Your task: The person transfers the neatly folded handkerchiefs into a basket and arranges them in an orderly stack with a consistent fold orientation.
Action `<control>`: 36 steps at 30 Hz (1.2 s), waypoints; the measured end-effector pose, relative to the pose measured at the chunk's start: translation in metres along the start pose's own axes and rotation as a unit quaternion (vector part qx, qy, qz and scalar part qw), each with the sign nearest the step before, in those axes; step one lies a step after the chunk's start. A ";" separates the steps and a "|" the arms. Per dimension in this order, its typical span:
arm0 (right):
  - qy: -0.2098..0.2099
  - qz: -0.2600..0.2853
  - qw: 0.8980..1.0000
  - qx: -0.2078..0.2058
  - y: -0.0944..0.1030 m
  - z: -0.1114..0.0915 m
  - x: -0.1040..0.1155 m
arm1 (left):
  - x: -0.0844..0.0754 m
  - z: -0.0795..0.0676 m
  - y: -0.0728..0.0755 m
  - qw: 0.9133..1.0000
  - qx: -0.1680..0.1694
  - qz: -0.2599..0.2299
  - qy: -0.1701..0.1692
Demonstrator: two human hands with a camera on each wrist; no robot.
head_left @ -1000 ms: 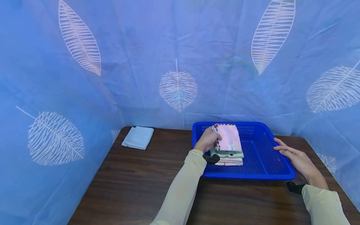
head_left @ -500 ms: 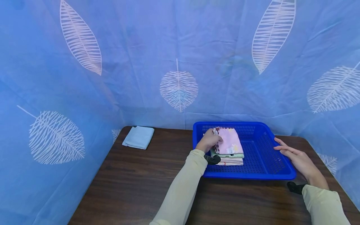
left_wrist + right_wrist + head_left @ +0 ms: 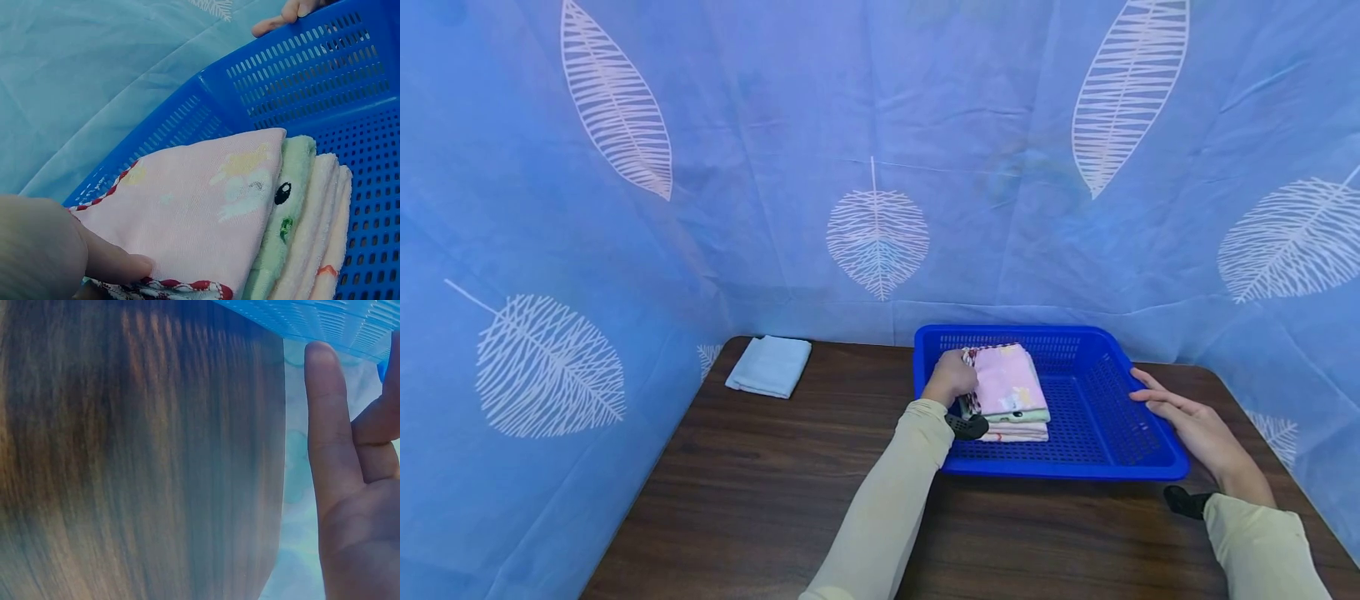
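Note:
A folded pink towel (image 3: 1009,379) with a red-and-white braided edge lies on top of a stack in the blue plastic basket (image 3: 1093,462). Under it are a folded green towel (image 3: 294,187) with a black eye print and pale pink towels (image 3: 325,231). My left hand (image 3: 952,377) is at the stack's left side, its thumb over the pink towel's braided edge; the other fingers are mostly hidden. At the basket's right rim, my right hand (image 3: 1198,429) rests with extended fingers touching it. The right wrist view shows the thumb (image 3: 328,406) straight beside the outer wall.
A folded light blue towel (image 3: 769,367) lies at the far left corner of the dark wooden table (image 3: 760,492). Behind the table hangs a blue curtain (image 3: 760,208) with white leaf prints. The basket stands near the back edge.
The pink towel has come down toward me and now lies flatter on the stack. My left hand has shifted slightly left and down along its edge. The right hand stays put.

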State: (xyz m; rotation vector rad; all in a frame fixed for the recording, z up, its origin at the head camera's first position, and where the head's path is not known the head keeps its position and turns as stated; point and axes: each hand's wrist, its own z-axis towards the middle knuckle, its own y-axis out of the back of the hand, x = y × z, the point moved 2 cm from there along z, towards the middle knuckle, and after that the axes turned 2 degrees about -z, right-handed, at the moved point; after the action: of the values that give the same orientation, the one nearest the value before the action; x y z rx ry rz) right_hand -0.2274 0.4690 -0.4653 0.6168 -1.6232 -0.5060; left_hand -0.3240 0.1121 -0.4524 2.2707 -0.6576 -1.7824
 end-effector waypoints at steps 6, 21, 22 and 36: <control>-0.003 -0.007 1.000 -0.001 0.002 -0.001 0.001 | -0.003 0.000 0.000 0.998 -0.019 0.054 0.004; -0.002 -0.026 1.000 -0.003 0.002 0.000 0.001 | -0.013 -0.010 0.000 0.988 -0.085 0.124 0.033; 0.000 -0.025 1.000 -0.003 0.002 0.000 0.000 | -0.013 -0.010 0.000 0.987 -0.089 0.128 0.032; 0.021 -0.027 0.999 -0.011 0.003 -0.004 0.005 | -0.019 -0.012 0.006 0.984 -0.098 0.147 0.019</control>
State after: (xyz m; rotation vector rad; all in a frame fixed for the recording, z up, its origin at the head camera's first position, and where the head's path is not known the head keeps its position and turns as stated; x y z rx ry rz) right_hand -0.2247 0.4685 -0.4591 0.6520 -1.5634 -0.5469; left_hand -0.3172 0.1136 -0.4303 1.9586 -0.7307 -1.5845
